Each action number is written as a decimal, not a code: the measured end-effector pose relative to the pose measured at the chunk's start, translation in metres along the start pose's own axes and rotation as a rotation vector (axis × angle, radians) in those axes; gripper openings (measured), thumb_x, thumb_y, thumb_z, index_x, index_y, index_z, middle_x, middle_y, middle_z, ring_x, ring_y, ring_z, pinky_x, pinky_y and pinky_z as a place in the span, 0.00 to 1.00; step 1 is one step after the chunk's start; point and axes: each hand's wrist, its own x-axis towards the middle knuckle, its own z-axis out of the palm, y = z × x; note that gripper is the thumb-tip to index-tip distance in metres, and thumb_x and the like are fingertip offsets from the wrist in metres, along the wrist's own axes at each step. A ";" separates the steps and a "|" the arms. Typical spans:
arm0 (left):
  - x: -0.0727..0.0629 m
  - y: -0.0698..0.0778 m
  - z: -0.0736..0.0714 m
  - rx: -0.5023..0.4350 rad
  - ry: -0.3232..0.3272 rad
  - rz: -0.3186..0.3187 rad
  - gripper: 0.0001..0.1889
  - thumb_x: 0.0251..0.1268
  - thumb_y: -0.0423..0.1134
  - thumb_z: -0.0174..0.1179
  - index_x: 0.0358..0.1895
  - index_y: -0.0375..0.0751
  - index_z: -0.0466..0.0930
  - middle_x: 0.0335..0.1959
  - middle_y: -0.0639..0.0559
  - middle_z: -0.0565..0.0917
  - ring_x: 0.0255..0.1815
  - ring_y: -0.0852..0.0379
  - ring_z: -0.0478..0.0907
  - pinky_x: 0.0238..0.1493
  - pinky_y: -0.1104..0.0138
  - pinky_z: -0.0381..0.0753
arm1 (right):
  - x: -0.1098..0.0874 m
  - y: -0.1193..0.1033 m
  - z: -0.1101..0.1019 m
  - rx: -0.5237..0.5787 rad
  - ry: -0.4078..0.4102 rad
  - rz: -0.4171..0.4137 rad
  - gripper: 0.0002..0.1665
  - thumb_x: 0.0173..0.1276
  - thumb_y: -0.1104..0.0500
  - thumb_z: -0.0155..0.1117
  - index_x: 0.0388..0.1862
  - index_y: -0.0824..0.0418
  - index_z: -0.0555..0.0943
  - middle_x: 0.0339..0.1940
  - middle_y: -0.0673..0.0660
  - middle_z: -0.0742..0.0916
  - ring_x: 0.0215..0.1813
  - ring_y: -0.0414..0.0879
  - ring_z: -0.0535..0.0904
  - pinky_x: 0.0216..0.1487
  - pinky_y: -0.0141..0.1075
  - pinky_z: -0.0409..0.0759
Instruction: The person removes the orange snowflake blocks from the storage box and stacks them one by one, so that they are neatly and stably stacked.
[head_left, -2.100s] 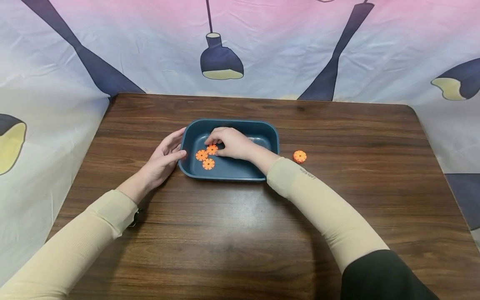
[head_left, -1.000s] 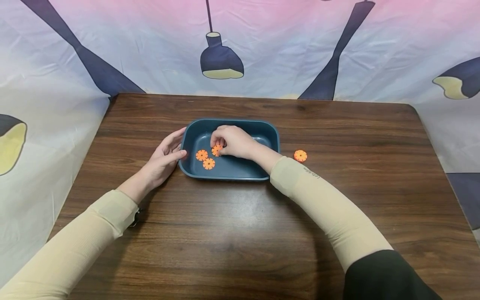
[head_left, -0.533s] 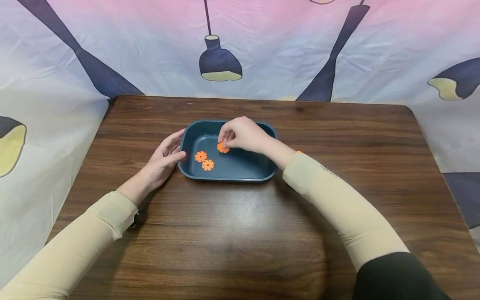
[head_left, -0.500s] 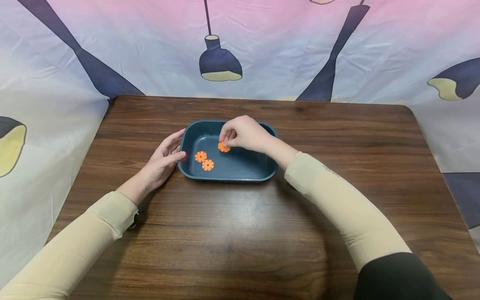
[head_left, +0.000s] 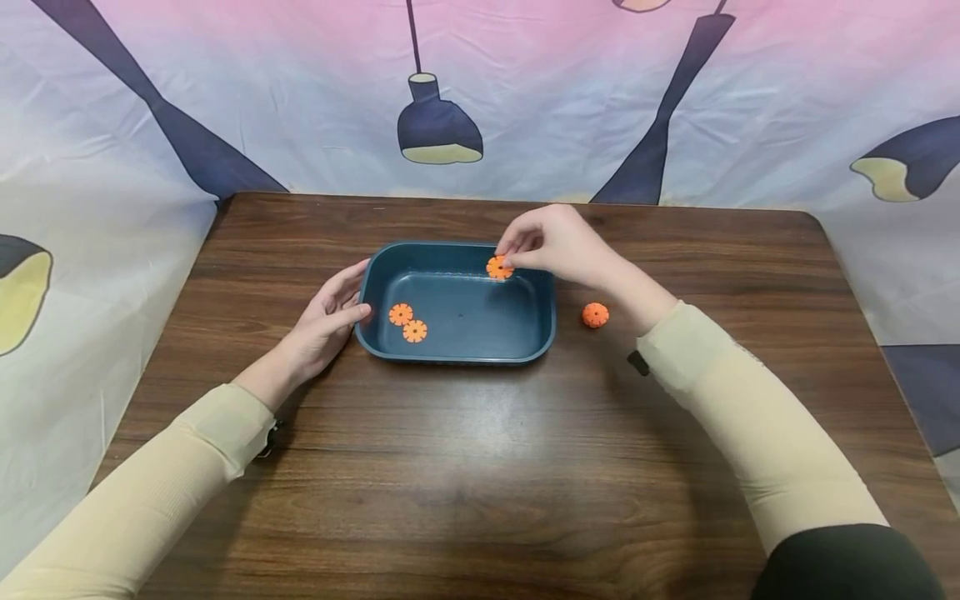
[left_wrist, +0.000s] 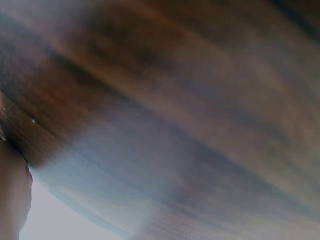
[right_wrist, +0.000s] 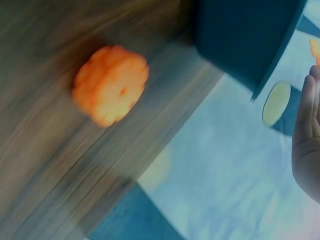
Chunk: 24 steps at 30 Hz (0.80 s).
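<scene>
A dark blue plastic bin [head_left: 455, 361] stands on the table. My left hand [head_left: 321, 325] holds its left end, the thumb over the rim and the fingers outside the wall. In the left wrist view, only part of that hand [left_wrist: 14, 187] shows. With thumb and fingertips, my right hand [head_left: 558, 246] pinches an orange notched plastic disc [head_left: 498, 267] above the bin's back right part. Two like orange discs [head_left: 401, 314] lie inside the bin at its left. A short stack of orange discs [head_left: 596, 315] rests on the table right of the bin, large in the right wrist view.
The wood-grain table [head_left: 420, 483] extends around the bin. Behind it hangs a fabric backdrop [head_left: 555, 108] printed with dark lamps. The right forearm passes close to the disc stack.
My right hand has picked up one disc from beside the other two and carried it up and to the right. The left hand has stayed at the bin's end.
</scene>
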 end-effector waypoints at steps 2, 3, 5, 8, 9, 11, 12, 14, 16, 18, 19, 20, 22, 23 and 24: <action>0.000 0.000 0.000 -0.001 0.001 -0.002 0.31 0.80 0.25 0.52 0.80 0.52 0.65 0.70 0.62 0.75 0.68 0.66 0.73 0.58 0.76 0.78 | -0.006 0.005 -0.007 0.015 0.024 0.017 0.05 0.69 0.64 0.77 0.42 0.58 0.92 0.41 0.56 0.93 0.42 0.44 0.88 0.49 0.35 0.86; 0.000 0.000 0.000 0.002 0.005 -0.005 0.31 0.80 0.25 0.52 0.80 0.52 0.65 0.70 0.63 0.75 0.67 0.66 0.73 0.57 0.76 0.79 | -0.009 0.008 -0.010 0.019 0.035 0.024 0.05 0.69 0.64 0.77 0.43 0.58 0.92 0.41 0.56 0.93 0.42 0.44 0.88 0.48 0.34 0.86; 0.000 0.000 0.000 0.001 0.006 -0.009 0.31 0.80 0.25 0.52 0.80 0.52 0.65 0.70 0.62 0.75 0.67 0.66 0.74 0.57 0.76 0.79 | -0.015 0.014 -0.017 0.030 0.061 0.038 0.05 0.69 0.63 0.77 0.43 0.58 0.92 0.41 0.56 0.93 0.40 0.42 0.87 0.46 0.31 0.85; 0.001 0.000 -0.001 0.006 0.008 -0.012 0.31 0.81 0.26 0.52 0.81 0.52 0.64 0.70 0.62 0.75 0.67 0.66 0.74 0.57 0.76 0.79 | -0.025 0.023 -0.026 0.045 0.099 0.061 0.06 0.68 0.63 0.78 0.43 0.57 0.93 0.41 0.55 0.93 0.39 0.41 0.87 0.44 0.29 0.84; 0.001 0.000 -0.001 0.010 0.008 -0.012 0.31 0.81 0.26 0.52 0.81 0.52 0.64 0.70 0.63 0.75 0.67 0.66 0.73 0.57 0.76 0.78 | -0.028 0.027 -0.029 0.048 0.111 0.068 0.06 0.69 0.63 0.77 0.43 0.57 0.93 0.40 0.54 0.93 0.38 0.42 0.87 0.43 0.29 0.84; 0.000 -0.001 -0.001 0.012 0.007 -0.012 0.31 0.81 0.26 0.52 0.81 0.52 0.64 0.70 0.63 0.75 0.67 0.66 0.73 0.57 0.76 0.78 | -0.034 0.032 -0.034 0.057 0.132 0.082 0.06 0.69 0.63 0.77 0.43 0.58 0.93 0.39 0.54 0.93 0.38 0.44 0.88 0.42 0.29 0.83; 0.000 -0.001 -0.001 0.013 0.007 -0.011 0.31 0.81 0.26 0.52 0.80 0.53 0.65 0.70 0.63 0.75 0.67 0.66 0.73 0.57 0.76 0.78 | -0.038 0.035 -0.035 0.062 0.141 0.089 0.06 0.69 0.63 0.76 0.44 0.58 0.93 0.39 0.53 0.93 0.38 0.44 0.89 0.41 0.29 0.83; 0.000 -0.001 0.000 0.016 0.008 -0.012 0.31 0.81 0.26 0.52 0.80 0.53 0.65 0.70 0.63 0.75 0.67 0.66 0.73 0.58 0.76 0.78 | -0.044 0.039 -0.039 0.071 0.157 0.104 0.06 0.70 0.64 0.76 0.44 0.59 0.93 0.37 0.52 0.93 0.37 0.44 0.89 0.39 0.29 0.82; 0.000 -0.001 0.000 0.014 0.008 -0.011 0.31 0.81 0.26 0.52 0.80 0.53 0.65 0.70 0.63 0.75 0.67 0.66 0.73 0.58 0.76 0.78 | -0.050 0.043 -0.041 0.080 0.169 0.122 0.06 0.70 0.63 0.76 0.44 0.60 0.92 0.35 0.50 0.93 0.36 0.43 0.89 0.38 0.29 0.82; -0.001 0.000 0.000 0.005 0.005 -0.008 0.30 0.81 0.26 0.52 0.80 0.53 0.65 0.70 0.63 0.75 0.68 0.66 0.73 0.58 0.76 0.78 | -0.056 0.047 -0.043 0.084 0.180 0.143 0.06 0.70 0.63 0.76 0.44 0.61 0.93 0.33 0.47 0.93 0.34 0.42 0.88 0.37 0.29 0.82; 0.000 0.000 0.000 0.004 0.004 -0.007 0.30 0.81 0.26 0.52 0.80 0.53 0.65 0.70 0.63 0.75 0.67 0.66 0.73 0.58 0.76 0.78 | -0.058 0.050 -0.043 0.084 0.184 0.153 0.06 0.69 0.63 0.76 0.44 0.60 0.93 0.33 0.46 0.93 0.34 0.42 0.88 0.37 0.29 0.82; 0.000 0.000 0.000 0.004 0.006 -0.007 0.30 0.81 0.26 0.52 0.80 0.53 0.65 0.70 0.63 0.75 0.67 0.66 0.73 0.57 0.76 0.78 | -0.061 0.052 -0.044 0.085 0.186 0.165 0.06 0.69 0.63 0.76 0.44 0.61 0.93 0.32 0.45 0.92 0.35 0.42 0.88 0.37 0.28 0.82; 0.000 0.000 0.000 0.000 0.006 -0.008 0.30 0.81 0.26 0.52 0.80 0.53 0.65 0.70 0.62 0.75 0.67 0.66 0.73 0.57 0.76 0.78 | -0.065 0.057 -0.044 0.088 0.187 0.184 0.06 0.70 0.63 0.76 0.44 0.61 0.93 0.32 0.43 0.92 0.35 0.41 0.89 0.37 0.28 0.82; 0.000 0.000 0.000 -0.002 0.007 -0.010 0.30 0.81 0.26 0.52 0.80 0.53 0.65 0.70 0.62 0.75 0.67 0.66 0.73 0.58 0.76 0.78 | -0.067 0.060 -0.044 0.087 0.187 0.193 0.06 0.70 0.64 0.76 0.45 0.62 0.93 0.32 0.42 0.92 0.35 0.41 0.89 0.37 0.28 0.82; 0.001 0.000 0.000 -0.002 0.007 -0.011 0.30 0.81 0.26 0.52 0.80 0.52 0.65 0.70 0.62 0.75 0.68 0.65 0.72 0.58 0.76 0.78 | -0.070 0.062 -0.043 0.089 0.185 0.202 0.07 0.70 0.64 0.76 0.45 0.62 0.92 0.33 0.42 0.92 0.35 0.41 0.89 0.37 0.28 0.82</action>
